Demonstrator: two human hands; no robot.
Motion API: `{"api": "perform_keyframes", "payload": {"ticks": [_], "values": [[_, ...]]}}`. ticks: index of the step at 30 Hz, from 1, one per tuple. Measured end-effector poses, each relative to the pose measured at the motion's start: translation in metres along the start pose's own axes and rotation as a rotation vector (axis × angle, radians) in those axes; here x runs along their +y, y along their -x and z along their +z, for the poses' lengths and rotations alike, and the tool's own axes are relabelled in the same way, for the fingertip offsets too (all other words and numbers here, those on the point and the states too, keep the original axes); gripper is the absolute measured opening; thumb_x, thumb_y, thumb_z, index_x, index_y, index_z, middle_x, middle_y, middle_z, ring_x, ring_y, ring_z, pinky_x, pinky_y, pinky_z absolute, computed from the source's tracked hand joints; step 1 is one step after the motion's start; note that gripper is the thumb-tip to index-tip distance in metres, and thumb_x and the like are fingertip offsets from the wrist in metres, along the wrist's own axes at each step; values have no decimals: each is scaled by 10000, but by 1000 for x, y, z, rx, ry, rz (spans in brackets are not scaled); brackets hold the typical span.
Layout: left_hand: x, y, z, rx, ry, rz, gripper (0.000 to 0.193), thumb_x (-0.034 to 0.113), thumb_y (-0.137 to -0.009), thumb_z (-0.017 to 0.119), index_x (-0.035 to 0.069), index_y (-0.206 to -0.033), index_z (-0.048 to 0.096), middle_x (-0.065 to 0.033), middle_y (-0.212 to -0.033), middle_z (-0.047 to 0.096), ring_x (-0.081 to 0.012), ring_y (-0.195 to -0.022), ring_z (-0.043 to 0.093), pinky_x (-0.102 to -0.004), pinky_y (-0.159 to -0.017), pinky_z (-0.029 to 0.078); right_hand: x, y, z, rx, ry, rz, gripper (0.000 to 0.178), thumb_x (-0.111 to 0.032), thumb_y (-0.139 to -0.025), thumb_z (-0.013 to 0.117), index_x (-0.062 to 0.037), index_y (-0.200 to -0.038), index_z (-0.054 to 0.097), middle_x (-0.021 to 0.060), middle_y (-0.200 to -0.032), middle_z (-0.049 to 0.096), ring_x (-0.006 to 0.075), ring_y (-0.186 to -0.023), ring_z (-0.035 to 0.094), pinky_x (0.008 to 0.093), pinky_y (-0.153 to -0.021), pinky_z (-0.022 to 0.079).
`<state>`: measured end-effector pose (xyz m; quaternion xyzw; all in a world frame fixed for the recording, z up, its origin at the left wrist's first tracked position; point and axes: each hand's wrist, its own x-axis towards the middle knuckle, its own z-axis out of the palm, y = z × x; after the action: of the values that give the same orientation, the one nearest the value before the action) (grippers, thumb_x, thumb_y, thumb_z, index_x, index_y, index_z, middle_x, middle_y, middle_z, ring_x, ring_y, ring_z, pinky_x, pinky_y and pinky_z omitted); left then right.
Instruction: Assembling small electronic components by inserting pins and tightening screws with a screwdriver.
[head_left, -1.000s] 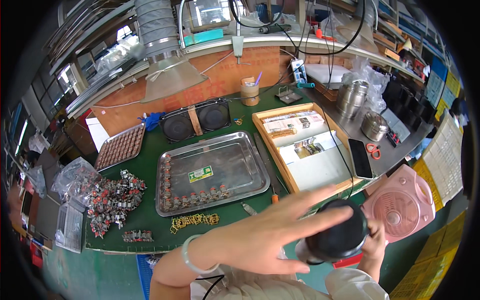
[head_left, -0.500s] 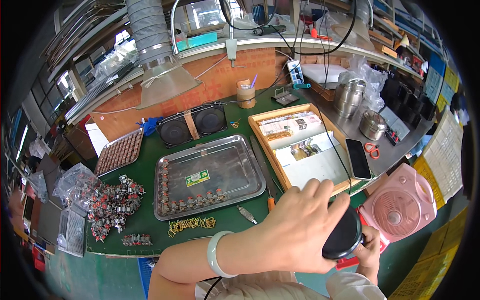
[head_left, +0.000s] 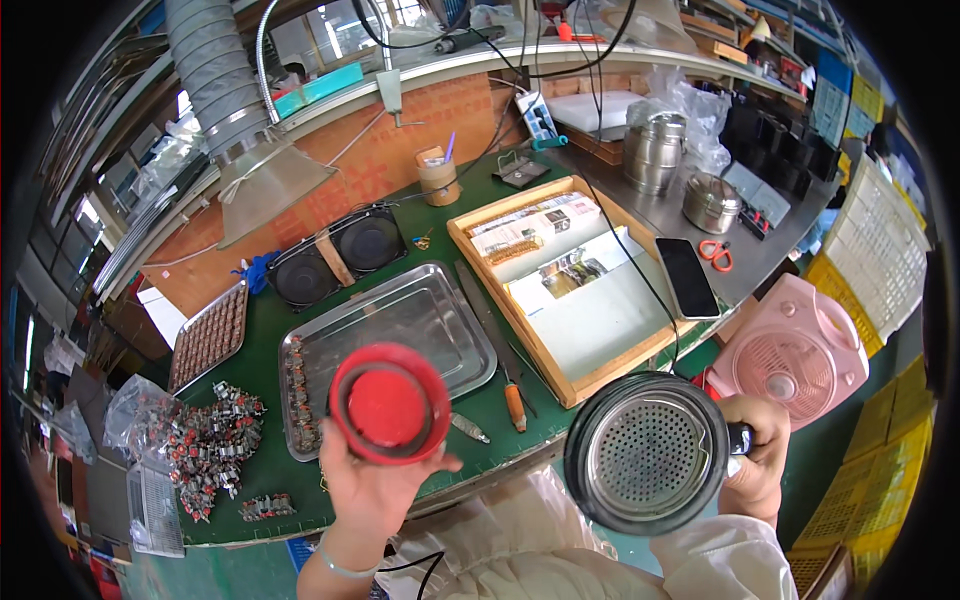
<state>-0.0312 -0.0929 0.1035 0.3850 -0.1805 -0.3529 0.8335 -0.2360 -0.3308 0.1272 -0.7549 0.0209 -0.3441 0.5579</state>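
My left hand [head_left: 368, 495] is raised in front of the metal tray, its fingers round a round red lid [head_left: 388, 405] whose hollow side faces me. At the lower right my right hand [head_left: 757, 455] grips the black handle of an insulated mug [head_left: 582, 465]. The mug is uncovered and tilted toward me. A perforated metal strainer [head_left: 642, 455] sits inside its black rim; what lies below the strainer is hidden. Lid and mug are well apart.
A metal tray [head_left: 440, 310] holds small parts along its left side. A heap of small metal parts [head_left: 215, 440] lies at left. Right of the tray are a screwdriver [head_left: 514, 405], a wooden box [head_left: 560, 380], a phone [head_left: 688, 278] and a pink fan [head_left: 790, 355].
The lid has come off the mug and moved left in my left hand, turning its red inside toward me. The mug now shows its strainer. My view has shifted right.
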Motion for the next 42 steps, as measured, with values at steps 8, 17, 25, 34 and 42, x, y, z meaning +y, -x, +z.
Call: {"api": "perform_keyframes", "payload": {"ticks": [8, 17, 25, 34, 42], "values": [[8, 54, -31, 231, 271, 98, 885, 755, -693, 352, 116, -1303, 307, -214, -1079, 497, -287, -784, 568, -436, -659, 463, -14, -40, 8, -347, -123, -532, 363, -137, -625, 776, 107, -784, 560, 137, -600, 547, 228, -449, 518, 298, -396, 390], [10, 85, -48, 553, -23, 301, 733, 654, -780, 388, 84, -1241, 373, -156, -1014, 539, -301, -823, 531, -351, -627, 446, -17, -66, 30, -423, -114, -763, 311, -143, -674, 734, 93, -722, 536, 93, -520, 484, 195, -382, 457, 285, -362, 379], [3, 91, -85, 443, -118, 406, 702, 616, -809, 380, 103, -1286, 335, -132, -1193, 470, -362, -955, 525, -441, -746, 479, -28, -66, 33, -241, 28, -862, 219, -102, -733, 643, 37, -632, 508, 38, -459, 392, 132, -373, 387, 266, -391, 412], [2, 71, -39, 17, 501, 348, 835, 697, -693, 456, 134, -1299, 346, -162, -1185, 481, -296, -945, 493, -425, -824, 396, -34, -66, 22, -199, 181, -981, 70, -43, -695, 556, -1, -670, 506, 15, -485, 391, 119, -404, 375, 258, -429, 424], [-6, 66, -18, 834, -387, 227, 827, 687, -697, 474, 127, -1293, 353, -178, -1168, 479, -276, -901, 492, -402, -804, 394, -49, -56, 10, -223, 292, -941, 70, -66, -702, 530, -7, -675, 505, 10, -496, 394, 117, -413, 382, 264, -440, 431]]}}
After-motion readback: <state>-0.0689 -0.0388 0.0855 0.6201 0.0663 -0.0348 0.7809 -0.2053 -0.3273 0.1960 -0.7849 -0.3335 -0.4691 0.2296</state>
